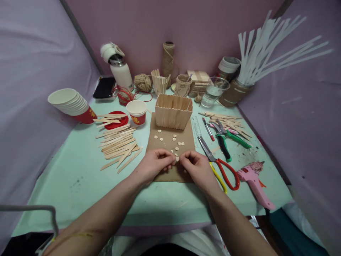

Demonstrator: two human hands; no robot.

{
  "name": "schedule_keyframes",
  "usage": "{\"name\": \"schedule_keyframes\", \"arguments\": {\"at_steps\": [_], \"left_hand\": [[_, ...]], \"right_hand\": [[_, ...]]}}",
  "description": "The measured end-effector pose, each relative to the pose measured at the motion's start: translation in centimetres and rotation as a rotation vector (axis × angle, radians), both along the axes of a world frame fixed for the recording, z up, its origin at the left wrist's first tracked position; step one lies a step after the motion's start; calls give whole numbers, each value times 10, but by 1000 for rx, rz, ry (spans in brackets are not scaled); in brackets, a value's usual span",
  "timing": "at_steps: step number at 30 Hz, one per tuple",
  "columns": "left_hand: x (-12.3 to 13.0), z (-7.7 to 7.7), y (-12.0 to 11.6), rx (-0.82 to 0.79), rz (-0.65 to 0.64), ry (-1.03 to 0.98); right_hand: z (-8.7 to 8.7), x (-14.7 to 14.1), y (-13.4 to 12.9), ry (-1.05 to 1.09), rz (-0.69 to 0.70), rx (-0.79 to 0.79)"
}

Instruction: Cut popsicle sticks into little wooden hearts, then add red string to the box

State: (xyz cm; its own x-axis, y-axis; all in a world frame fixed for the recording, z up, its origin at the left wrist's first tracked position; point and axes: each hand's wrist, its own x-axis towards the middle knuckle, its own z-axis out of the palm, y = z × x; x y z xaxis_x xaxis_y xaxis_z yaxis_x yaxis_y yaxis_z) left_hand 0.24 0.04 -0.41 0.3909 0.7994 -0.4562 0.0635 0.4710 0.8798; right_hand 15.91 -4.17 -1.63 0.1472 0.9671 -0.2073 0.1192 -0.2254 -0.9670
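Observation:
My left hand [159, 163] and my right hand [196, 166] meet over a cardboard sheet [157, 141], fingertips pinched. A small pale wooden chip [177, 159] shows between them, at the left fingertips; whether the right fingers also grip something is hidden. Several similar chips [174, 139], some roughly heart-shaped, lie scattered on the cardboard just beyond. At the sheet's far end stands a box made of craft sticks [172, 113]. Scissors [213, 156] with red and yellow handles lie close to my right hand.
Craft sticks [119, 145] lie at left near a paper cup [137, 113] and stacked cups [71, 103]. On the right are pruning shears [222, 137], a marker [208, 128], more sticks [226, 121] and a pink glue gun [254, 181]. A water cup [211, 94] and twine [143, 83] stand behind.

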Motion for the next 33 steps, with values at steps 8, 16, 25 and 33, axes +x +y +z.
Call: {"name": "schedule_keyframes", "arguments": {"at_steps": [8,16,25,33], "left_hand": [[3,-1,-1,84,33,28],[4,3,-4,250,-17,160],[3,1,-4,316,-55,187],[4,2,-6,329,-64,200]], "right_hand": [[0,-1,-1,44,26,-13],[-1,-2,0,40,-1,-15],[2,-3,0,24,6,-9],[3,-3,-2,-5,20,7]]}}
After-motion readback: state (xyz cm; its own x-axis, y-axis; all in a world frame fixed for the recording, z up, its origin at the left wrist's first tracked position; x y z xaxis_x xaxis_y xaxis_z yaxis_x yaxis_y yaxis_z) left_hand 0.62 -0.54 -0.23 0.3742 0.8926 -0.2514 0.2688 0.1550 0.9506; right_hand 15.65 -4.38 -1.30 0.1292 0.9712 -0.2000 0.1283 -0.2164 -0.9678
